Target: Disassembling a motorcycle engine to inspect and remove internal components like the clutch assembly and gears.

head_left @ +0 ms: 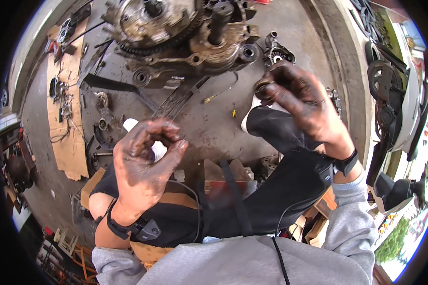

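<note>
Grease-blackened, my left hand (147,166) curls over my left knee, thumb and fingertips nearly together; anything between them is too small to make out. My right hand (304,109), equally dirty, grips a small dark metal ring (264,88) in front of my white shoe (247,118). Beyond both hands, a large greasy engine casing (195,59) with a toothed flywheel (135,21) and upright shafts sits at the top of the view. A smaller casting with a bearing (278,54) lies just past my right hand.
A cardboard sheet (64,147) with scattered parts and tools lies left. Metal arms (178,99) and loose parts are on the concrete floor (214,118). Boxes (228,175) sit under my legs. A concrete edge (349,71) with dark panels (385,114) runs along the right.
</note>
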Demonstrator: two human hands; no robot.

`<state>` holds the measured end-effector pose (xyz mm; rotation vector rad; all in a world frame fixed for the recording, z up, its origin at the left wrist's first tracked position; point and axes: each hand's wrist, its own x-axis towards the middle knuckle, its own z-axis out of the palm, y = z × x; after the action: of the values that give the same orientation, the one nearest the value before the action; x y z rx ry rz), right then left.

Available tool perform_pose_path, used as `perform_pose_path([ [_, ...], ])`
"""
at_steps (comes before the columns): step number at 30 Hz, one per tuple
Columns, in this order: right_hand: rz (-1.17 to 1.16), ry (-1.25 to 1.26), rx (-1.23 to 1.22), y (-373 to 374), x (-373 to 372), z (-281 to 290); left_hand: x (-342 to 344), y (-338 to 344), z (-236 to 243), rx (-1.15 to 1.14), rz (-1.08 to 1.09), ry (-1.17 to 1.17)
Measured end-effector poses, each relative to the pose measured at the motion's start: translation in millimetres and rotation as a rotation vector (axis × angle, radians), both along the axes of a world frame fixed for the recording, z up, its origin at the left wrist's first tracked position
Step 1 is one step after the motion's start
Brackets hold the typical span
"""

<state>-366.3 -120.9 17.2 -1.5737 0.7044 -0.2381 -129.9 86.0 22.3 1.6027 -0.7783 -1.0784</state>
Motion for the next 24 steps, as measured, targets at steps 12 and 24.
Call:
perform_pose_path([
  [12,-1.090,0.314,0.625,-81.2,-311.8,-335.1,-21.0,-32.7,-64.7,0.306,-0.091,-0.119],
  [24,-1.346,0.249,0.785,-25.8,-365.1,-392.9,-28.2,-55.0,-74.7,0.195,-0.255,-0.282],
])
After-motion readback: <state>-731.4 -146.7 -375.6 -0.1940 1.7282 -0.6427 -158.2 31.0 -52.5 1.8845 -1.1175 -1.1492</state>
